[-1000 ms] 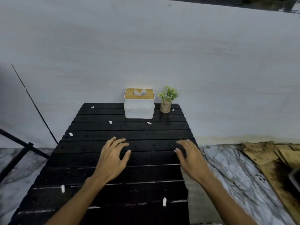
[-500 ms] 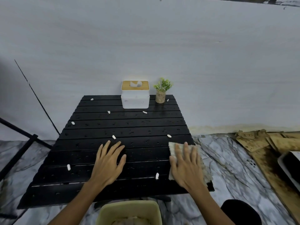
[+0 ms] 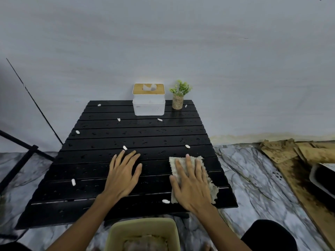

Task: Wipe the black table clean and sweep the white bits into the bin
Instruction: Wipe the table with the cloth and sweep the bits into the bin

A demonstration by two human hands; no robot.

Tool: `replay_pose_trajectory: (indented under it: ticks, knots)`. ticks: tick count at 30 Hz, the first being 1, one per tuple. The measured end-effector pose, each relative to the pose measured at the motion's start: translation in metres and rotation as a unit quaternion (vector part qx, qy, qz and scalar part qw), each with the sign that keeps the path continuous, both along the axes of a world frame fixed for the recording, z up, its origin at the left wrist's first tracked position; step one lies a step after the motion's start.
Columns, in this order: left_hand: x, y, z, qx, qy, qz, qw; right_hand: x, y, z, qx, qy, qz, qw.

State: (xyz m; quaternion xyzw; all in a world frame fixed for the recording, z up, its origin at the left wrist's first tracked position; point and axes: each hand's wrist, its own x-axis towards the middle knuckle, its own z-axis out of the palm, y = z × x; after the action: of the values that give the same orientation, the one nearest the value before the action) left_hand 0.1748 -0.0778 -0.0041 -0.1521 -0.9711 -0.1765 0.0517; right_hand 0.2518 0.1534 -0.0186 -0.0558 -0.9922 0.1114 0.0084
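The black slatted table [image 3: 101,160] carries water drops and several white bits, one [image 3: 73,182] at the left and one [image 3: 165,201] near the front edge. My right hand [image 3: 192,183] lies flat with straight fingers, pressing a pale worn cloth [image 3: 174,163] onto the table's right front part. My left hand [image 3: 123,174] rests flat on the slats, fingers spread, a white bit [image 3: 124,147] just beyond its fingertips. A pale green bin [image 3: 116,230] stands on the floor below the table's front edge.
A white tissue box with a wooden lid [image 3: 149,99] and a small potted plant [image 3: 178,96] stand at the table's back edge by the wall. Brown cardboard [image 3: 282,151] and a tray [image 3: 319,178] lie on the marble floor at right. A black stand [image 3: 20,160] is at left.
The view pulled back, bringing the bin into sight. My right hand came to lie on the cloth, which was not seen a second ago. The left hand stays flat on the slats.
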Motion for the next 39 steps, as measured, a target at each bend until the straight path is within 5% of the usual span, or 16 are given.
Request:
replay_pose_trajectory:
  ticks: [11, 18, 27, 39]
  knots:
    - [-0.010, 0.007, 0.004, -0.006, 0.004, -0.010, 1.000, -0.031, -0.026, 0.008, -0.044, 0.019, 0.103, 0.993]
    - [-0.015, 0.011, 0.005, -0.004, 0.013, -0.022, 1.000, 0.002, 0.019, 0.001, -0.035, 0.025, -0.102, 0.994]
    - [-0.023, -0.004, 0.003, -0.018, 0.018, -0.004, 1.000, -0.075, 0.044, 0.011, -0.079, 0.031, -0.234, 0.968]
    - [-0.036, -0.019, 0.011, 0.027, 0.028, 0.010, 0.999, -0.120, 0.004, 0.007, -0.103, 0.007, 0.080, 0.991]
